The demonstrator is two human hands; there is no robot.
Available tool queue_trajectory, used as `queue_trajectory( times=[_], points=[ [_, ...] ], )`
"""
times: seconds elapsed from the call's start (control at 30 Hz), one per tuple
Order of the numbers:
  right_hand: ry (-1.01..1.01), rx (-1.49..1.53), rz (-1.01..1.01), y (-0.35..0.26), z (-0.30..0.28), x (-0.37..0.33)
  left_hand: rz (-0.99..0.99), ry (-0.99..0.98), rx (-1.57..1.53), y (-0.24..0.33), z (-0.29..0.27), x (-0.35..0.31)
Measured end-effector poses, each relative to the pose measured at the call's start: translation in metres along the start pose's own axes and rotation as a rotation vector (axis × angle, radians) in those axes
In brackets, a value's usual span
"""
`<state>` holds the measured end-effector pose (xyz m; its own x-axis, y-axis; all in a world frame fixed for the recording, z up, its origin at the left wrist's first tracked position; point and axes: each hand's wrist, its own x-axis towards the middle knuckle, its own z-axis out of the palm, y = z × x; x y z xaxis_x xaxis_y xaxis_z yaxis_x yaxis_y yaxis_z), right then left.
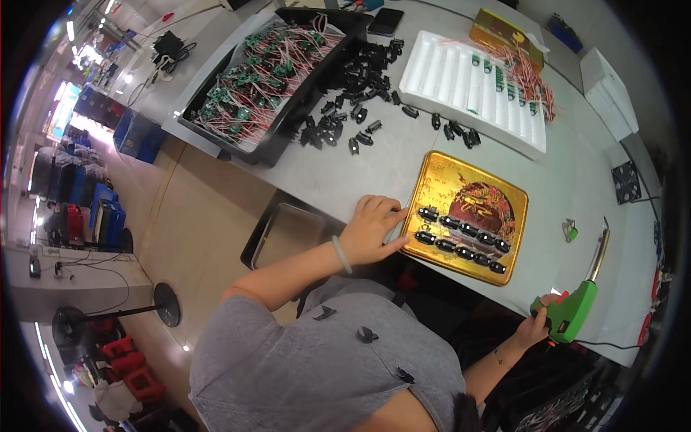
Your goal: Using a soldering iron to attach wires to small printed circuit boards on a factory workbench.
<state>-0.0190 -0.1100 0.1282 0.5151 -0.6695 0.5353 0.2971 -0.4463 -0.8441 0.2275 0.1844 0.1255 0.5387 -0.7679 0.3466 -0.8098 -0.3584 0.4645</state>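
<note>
Hands at the gold tin lid

Our left hand (pixel 371 229) rests with fingers spread on the gold lid (pixel 468 216); our right hand (pixel 536 325) grips the green soldering gun (pixel 576 306).

bare table (pixel 576 180) right of gold tin lid (pixel 466 216)

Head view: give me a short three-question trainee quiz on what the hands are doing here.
1. True or false: the left hand rests on the edge of the gold tin lid.
2. What does the right hand grip? A) green soldering gun B) phone C) scissors
3. How many rows do the small black parts form on the lid?

Key: 1 true. 2 A, the green soldering gun. 3 two rows.
</note>
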Motion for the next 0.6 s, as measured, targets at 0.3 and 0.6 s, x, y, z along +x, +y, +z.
queue_trajectory(
  times=[0.3, 0.6],
  points=[
    [0.058, 0.458, 0.221, -0.004, 0.038, -0.017, -0.054, 0.086, 0.116, -0.052, -0.024, 0.058],
    [0.128, 0.422, 0.268, -0.014, 0.042, -0.012, 0.098, 0.152, 0.143, -0.077, 0.009, 0.222]
  ],
)
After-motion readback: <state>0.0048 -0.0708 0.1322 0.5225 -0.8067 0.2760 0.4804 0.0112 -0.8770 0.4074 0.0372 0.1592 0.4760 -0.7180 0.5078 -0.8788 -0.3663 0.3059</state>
